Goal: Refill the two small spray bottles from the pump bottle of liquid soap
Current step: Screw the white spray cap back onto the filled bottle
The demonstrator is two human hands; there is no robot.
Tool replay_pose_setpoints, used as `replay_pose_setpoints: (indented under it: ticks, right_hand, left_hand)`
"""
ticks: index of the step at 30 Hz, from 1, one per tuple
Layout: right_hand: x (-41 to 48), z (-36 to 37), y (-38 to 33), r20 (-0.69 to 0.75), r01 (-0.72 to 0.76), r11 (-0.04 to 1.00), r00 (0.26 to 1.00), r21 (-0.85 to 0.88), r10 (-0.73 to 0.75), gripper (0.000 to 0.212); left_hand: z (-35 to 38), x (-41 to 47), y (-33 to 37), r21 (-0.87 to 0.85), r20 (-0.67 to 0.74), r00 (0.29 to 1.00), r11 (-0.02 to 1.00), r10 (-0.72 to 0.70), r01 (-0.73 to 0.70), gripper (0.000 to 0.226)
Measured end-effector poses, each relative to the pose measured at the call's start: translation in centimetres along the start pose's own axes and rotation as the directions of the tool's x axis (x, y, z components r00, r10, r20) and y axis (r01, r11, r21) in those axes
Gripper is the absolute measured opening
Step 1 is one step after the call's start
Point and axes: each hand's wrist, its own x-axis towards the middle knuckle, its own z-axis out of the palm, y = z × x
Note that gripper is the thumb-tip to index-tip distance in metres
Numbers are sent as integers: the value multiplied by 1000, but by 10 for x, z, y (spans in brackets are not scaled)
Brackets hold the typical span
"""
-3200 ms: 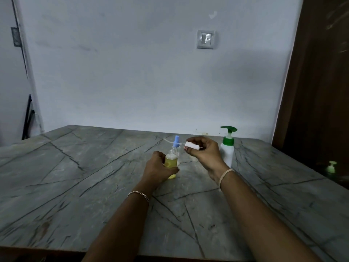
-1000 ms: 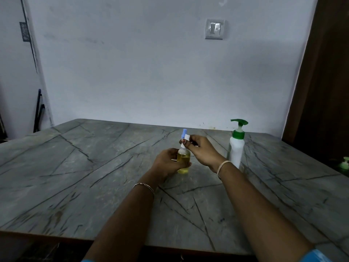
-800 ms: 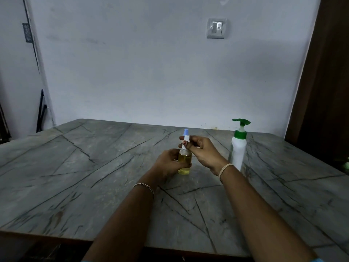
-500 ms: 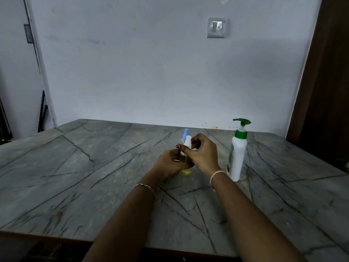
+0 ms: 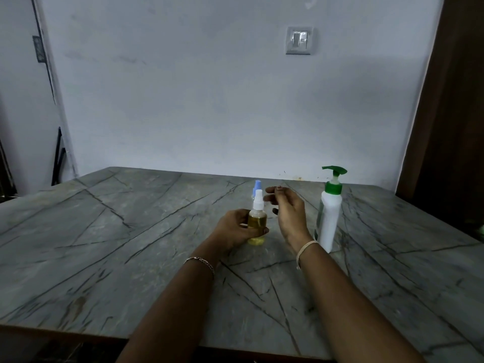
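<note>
Small spray bottle (image 5: 257,223) gripped upright on a stone table (image 5: 104,244) by the left hand (image 5: 234,230)

The clear, round bottle of yellow liquid is wrapped around its body by curled fingers and thumb; its slim white spray top (image 5: 258,200) is left bare above the grip. The right hand (image 5: 288,213) is held just beside that top — fingers loose, nothing grasped. The blue top (image 5: 258,184) of a second small bottle is seen directly behind. A tall white plastic pump bottle (image 5: 327,224) with a green pump head is stood to the right, apart from both hands. The grey slab is smooth, crossed by dark veins
</note>
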Motion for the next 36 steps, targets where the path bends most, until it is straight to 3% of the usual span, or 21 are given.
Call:
replay_pose_setpoints:
  ticks: [5,11,18,24,26,30,36]
  right_hand:
    - [-5,4,-3,235,-81,995,970,55,66,33]
    - [-1,1,2,58,-28,1000,998,-6,29,26]
    - [-1,2,7,236,16,1000,972,-8,-14,19]
    - [0,3,11,149,120,978,984,-169,-95,35]
    - [-1,3,10,120,100,985,989,-142,-83,34]
    - [0,0,4,82,2,1000,997,18,-3,12]
    - [-3,0,-3,209,-57,998,977,31,50,23]
  left_hand:
    - [0,-1,1,-2,-2,1000,1000,30,-30,48]
    - [0,0,0,7,-4,1000,1000,12,-12,51]
    - [-1,-1,0,1,-11,999,1000,31,-31,38]
    - [1,-2,4,28,-29,999,999,31,-30,37]
    - [1,-1,3,40,-35,999,999,20,-19,41]
    - [1,2,-2,64,-56,998,998,11,-7,51]
    - [3,3,-2,68,-60,998,998,8,-4,54]
